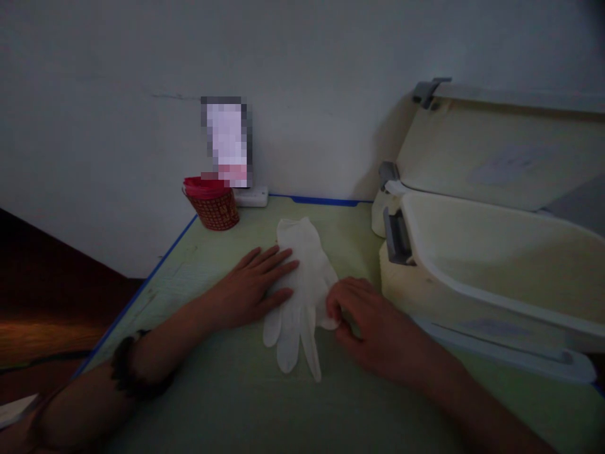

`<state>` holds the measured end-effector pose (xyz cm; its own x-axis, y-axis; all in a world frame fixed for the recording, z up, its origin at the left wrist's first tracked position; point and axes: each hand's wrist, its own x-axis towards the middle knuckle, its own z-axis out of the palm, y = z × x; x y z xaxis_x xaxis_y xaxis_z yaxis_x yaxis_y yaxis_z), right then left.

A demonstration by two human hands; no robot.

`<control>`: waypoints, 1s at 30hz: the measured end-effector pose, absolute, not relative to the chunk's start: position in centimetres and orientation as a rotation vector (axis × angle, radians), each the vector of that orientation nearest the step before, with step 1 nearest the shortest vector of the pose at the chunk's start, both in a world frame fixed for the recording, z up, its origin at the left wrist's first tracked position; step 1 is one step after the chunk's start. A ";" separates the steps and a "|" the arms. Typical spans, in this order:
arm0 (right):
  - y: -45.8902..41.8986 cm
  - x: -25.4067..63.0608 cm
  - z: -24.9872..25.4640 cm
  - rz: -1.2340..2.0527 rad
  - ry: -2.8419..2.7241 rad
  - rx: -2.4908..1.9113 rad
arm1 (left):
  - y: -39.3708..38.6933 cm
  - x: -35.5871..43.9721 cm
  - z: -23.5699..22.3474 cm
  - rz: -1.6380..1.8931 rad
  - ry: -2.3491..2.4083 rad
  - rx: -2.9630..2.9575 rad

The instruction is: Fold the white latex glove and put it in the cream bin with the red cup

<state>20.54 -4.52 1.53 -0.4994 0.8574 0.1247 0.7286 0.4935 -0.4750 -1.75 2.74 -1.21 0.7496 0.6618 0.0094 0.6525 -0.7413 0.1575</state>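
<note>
A thin white glove point(302, 277) lies flat on the green tabletop, its cuff towards the wall and its fingers pointing at me. My left hand point(258, 280) rests on the glove's left side with the fingers stretched out and spread. On the other side, my right hand point(362, 318) pinches the edge of the glove near its thumb, between thumb and bent fingers. A dark beaded bracelet point(142, 366) circles my left wrist.
At the right stands a large cream plastic bin point(425, 277) with its lid point(496, 145) raised. A red woven basket point(215, 211) with a pink liner sits at the back left, beside a white power strip point(253, 197). A pixelated upright object point(229, 135) stands by the wall.
</note>
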 end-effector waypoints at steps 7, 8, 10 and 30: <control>-5.6 21.4 3.0 0.603 -2.608 -1.262 | 2.8 -1.8 -1.4 0.122 1.049 2.786; -5.7 21.5 3.1 0.631 -2.631 -1.253 | 2.8 -1.8 -1.3 0.147 1.040 2.780; -5.7 21.6 3.1 0.635 -2.637 -1.268 | 2.7 -1.8 -1.0 0.235 1.019 2.747; -5.5 20.7 1.3 0.359 -2.734 -0.944 | -0.6 -0.8 3.0 0.107 0.432 2.479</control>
